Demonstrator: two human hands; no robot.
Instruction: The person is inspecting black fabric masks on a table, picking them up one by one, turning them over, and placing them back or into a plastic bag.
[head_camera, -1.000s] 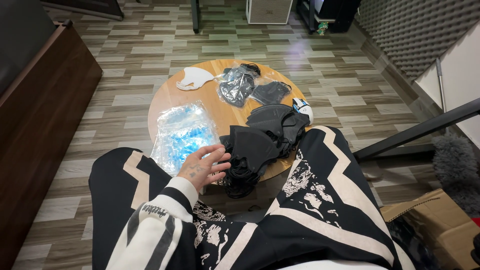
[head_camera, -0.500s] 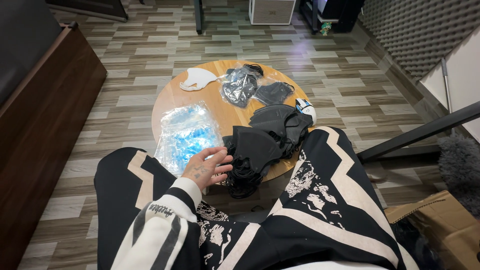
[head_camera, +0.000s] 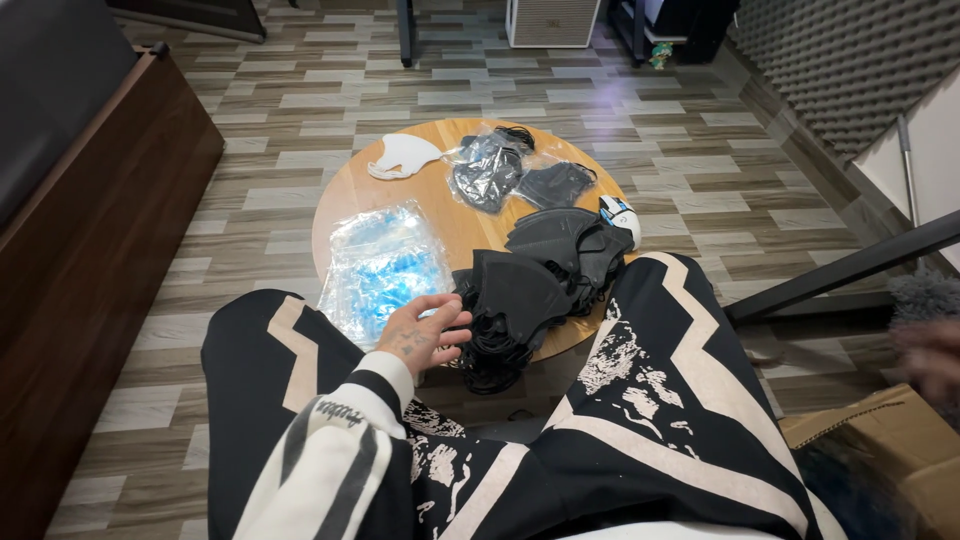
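Observation:
My left hand hovers palm down at the near edge of a small round wooden table, fingers apart and holding nothing. Its fingertips reach the left side of a pile of black face masks. A clear bag of blue masks lies just beyond the hand. A blurred skin-coloured shape at the far right edge may be my right hand; its fingers are unreadable.
At the table's far side lie a white mask, a clear bag holding a black mask and a single black mask. A small white device sits at the right rim. A cardboard box is at lower right, and a dark wooden cabinet at left.
My left hand stays by the black mask pile, its fingers a little more spread. The blurred shape at the right edge is new.

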